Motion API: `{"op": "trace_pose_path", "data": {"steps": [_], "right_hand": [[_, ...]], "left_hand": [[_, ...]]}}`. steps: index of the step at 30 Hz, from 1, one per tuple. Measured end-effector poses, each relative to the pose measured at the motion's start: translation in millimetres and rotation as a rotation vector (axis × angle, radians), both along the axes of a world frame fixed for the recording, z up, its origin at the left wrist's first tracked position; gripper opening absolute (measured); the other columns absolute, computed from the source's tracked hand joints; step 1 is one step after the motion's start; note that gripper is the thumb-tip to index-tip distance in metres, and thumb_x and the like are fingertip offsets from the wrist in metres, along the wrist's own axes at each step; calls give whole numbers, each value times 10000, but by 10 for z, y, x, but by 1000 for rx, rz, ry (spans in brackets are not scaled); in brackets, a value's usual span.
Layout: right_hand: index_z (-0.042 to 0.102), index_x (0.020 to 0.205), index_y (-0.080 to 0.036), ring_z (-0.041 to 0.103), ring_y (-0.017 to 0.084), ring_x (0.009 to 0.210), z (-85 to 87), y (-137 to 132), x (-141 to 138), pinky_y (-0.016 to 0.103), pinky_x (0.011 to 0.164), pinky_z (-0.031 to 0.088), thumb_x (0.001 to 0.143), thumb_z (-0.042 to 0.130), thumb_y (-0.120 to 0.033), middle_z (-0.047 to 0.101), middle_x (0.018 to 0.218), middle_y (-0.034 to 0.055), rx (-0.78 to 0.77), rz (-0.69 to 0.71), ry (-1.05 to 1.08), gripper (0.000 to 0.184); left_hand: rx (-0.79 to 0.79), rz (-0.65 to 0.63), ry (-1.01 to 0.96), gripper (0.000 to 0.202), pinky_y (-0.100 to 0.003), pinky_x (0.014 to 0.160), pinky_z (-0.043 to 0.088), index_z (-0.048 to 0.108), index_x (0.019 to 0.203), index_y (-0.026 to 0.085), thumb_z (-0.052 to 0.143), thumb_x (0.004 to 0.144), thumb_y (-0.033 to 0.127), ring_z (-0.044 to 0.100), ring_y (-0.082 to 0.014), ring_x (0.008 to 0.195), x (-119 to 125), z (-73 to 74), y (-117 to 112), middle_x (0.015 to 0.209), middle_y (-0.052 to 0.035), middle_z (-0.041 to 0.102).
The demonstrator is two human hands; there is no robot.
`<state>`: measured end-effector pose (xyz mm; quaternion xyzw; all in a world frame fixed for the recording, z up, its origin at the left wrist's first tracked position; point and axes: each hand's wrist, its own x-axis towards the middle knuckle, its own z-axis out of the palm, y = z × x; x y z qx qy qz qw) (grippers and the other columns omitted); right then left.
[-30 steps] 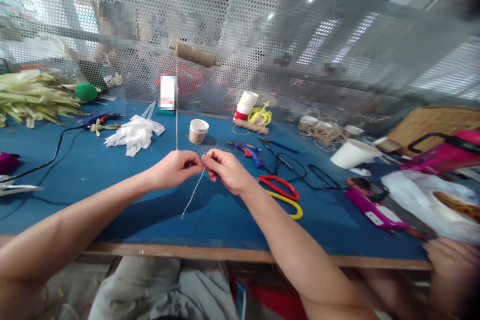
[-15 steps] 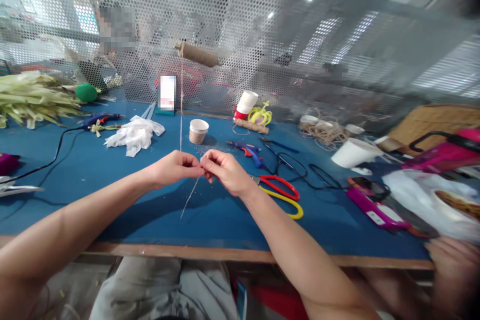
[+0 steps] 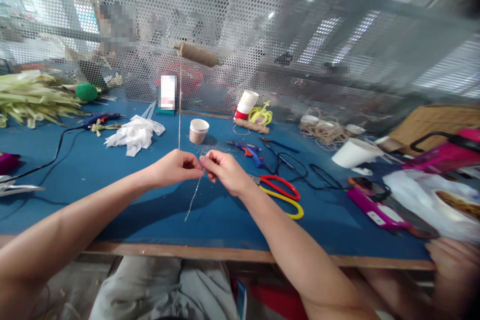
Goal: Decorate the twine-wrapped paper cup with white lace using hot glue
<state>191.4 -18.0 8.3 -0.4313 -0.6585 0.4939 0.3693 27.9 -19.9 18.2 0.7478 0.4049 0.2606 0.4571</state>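
Observation:
A thin jute string (image 3: 179, 105) runs straight down from a spool (image 3: 197, 54) hung on the perforated metal screen. My left hand (image 3: 174, 167) is closed in a pinch on the string above the blue table. My right hand (image 3: 224, 171) is closed in a pinch on the same string right beside it, fingertips almost touching. A loose tail of the string (image 3: 192, 201) hangs below the two hands toward the table's front.
On the blue table (image 3: 112, 200) lie red and yellow scissors (image 3: 282, 193), a blue glue gun (image 3: 248, 150), a small paper cup (image 3: 198, 130), white cloth (image 3: 133, 133), green leaves (image 3: 30, 96), black cables and pink tools (image 3: 375, 210). Another person's hand (image 3: 452, 270) is at the lower right.
The hanging string and its tail have swayed slightly. Both hands stay pinched together on it at almost the same spot.

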Motion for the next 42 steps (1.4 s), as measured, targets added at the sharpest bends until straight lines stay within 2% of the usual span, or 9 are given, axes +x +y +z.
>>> {"op": "trace_pose_path", "data": {"steps": [5, 11, 18, 24, 32, 35, 39, 42], "right_hand": [[446, 615, -173, 388, 62, 416, 11, -23, -17, 209, 419, 323, 691, 596, -510, 429, 456, -66, 8, -3, 2, 377], [474, 654, -167, 462, 67, 475, 35, -12, -2, 201, 427, 357, 662, 631, -493, 506, 566, -38, -120, 89, 177, 362], [442, 626, -176, 412, 63, 429, 10, 8, 2, 200, 415, 330, 674, 617, -493, 450, 465, -65, -7, -13, 73, 365], [446, 631, -177, 399, 62, 417, 12, 11, 6, 205, 419, 332, 688, 598, -504, 450, 463, -64, 21, -35, 9, 365], [442, 627, -176, 401, 68, 415, -3, -2, -3, 206, 411, 335, 704, 573, -521, 448, 456, -59, 48, -25, -55, 376], [451, 638, -175, 415, 70, 431, 14, -20, -10, 204, 416, 344, 701, 585, -508, 452, 474, -57, 32, -6, 2, 365], [498, 701, -169, 472, 79, 489, 47, -33, 0, 219, 459, 393, 678, 629, -474, 517, 567, -35, 2, 105, 117, 332], [493, 655, -168, 462, 73, 473, 58, -32, 7, 212, 446, 375, 662, 647, -461, 506, 533, -41, -19, 94, 134, 331]], "left_hand": [[-28, 15, -68, 244, -220, 527, 303, 541, 625, 119, 560, 678, 356, 397, -75, 543, 18, -59, 11, 574, 35, 491], [-87, -24, -147, 204, -216, 565, 336, 551, 640, 117, 571, 692, 313, 437, -74, 577, 0, -62, 20, 613, 21, 537], [-84, -57, -100, 209, -204, 545, 310, 549, 649, 115, 521, 738, 302, 408, -62, 567, -34, -3, 24, 614, 26, 516], [-67, -45, -62, 181, -205, 547, 312, 561, 697, 122, 538, 710, 301, 408, -64, 566, -60, 6, 44, 626, 33, 513], [-32, 5, -52, 212, -204, 508, 291, 524, 613, 128, 573, 676, 325, 372, -59, 526, -18, -28, 21, 552, 50, 469], [-66, -5, -98, 204, -212, 535, 309, 526, 599, 127, 576, 673, 310, 391, -63, 536, -17, -37, 24, 552, 48, 481], [-168, -48, -176, 177, -221, 591, 336, 557, 639, 120, 593, 665, 291, 446, -74, 592, -31, -17, 26, 628, 22, 554], [-202, -81, -189, 187, -213, 565, 327, 567, 651, 120, 592, 679, 303, 433, -68, 571, -47, 2, 31, 614, 22, 545]]}}
